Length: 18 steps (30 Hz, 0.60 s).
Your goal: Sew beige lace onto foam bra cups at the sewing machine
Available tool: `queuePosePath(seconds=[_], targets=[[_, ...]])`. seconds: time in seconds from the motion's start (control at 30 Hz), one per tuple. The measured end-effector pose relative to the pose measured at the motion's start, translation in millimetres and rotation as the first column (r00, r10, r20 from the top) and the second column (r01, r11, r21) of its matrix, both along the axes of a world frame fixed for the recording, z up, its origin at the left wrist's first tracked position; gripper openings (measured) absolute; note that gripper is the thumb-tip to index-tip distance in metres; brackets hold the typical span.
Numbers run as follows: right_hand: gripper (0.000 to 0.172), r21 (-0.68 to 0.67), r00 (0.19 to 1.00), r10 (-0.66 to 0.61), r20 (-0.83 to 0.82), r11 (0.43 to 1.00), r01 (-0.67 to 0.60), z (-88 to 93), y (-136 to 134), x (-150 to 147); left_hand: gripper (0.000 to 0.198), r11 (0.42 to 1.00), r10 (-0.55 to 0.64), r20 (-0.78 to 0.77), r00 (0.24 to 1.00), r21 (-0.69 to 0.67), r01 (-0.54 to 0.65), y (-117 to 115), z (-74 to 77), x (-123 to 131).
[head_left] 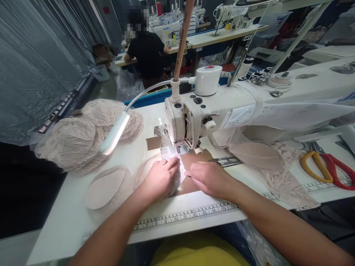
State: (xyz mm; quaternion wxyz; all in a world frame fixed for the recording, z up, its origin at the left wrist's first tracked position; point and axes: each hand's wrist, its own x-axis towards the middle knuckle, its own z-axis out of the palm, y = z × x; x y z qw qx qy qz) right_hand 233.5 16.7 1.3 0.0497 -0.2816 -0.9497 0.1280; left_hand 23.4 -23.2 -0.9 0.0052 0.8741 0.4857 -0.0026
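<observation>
A beige lace piece (182, 171) lies under the presser foot of the white sewing machine (177, 122). My left hand (161, 177) rests on it just in front of the needle area, fingers pressed together and holding the fabric down. On the other side, my right hand (209, 179) pinches the lace's right edge between thumb and forefinger. Part of the lace is hidden beneath my left hand. Brown tape (191, 186) covers the machine bed under the work.
Stacked lace pieces (74, 142) lie left, near a beige oval cup piece (107, 188). A lamp (115, 133) hangs over the table. Thread snips (226, 162), more cups (256, 155) and scissors (328, 170) lie right. A person (145, 51) sits beyond.
</observation>
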Motion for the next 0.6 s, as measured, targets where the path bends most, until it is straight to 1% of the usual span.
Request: queuePosePath(seconds=[0.13, 0.23, 0.47, 0.6], targets=[[0.025, 0.019, 1.0, -0.003, -0.029, 1.0, 0.004, -0.6, 0, -1, 0.053, 1.0, -0.026, 0.037, 0.999, 0.019, 0.025, 3, -0.7, -3], [0.025, 0.037, 0.999, -0.011, -0.048, 0.999, 0.013, -1.8, 0, -5, 0.05, 0.998, -0.043, 0.068, 0.997, 0.043, 0.04, 10, -1.4, -6], [0.024, 0.089, 0.991, -0.108, -0.081, 0.989, 0.116, -6.0, 7, -16, 0.05, 0.992, -0.118, 0.075, 0.99, 0.056, 0.114, 39, -6.5, -20], [0.028, 0.118, 0.985, -0.147, -0.091, 0.98, 0.158, -7.7, 10, -21, 0.047, 0.991, -0.128, 0.077, 0.989, 0.051, 0.124, 49, -4.6, -25]])
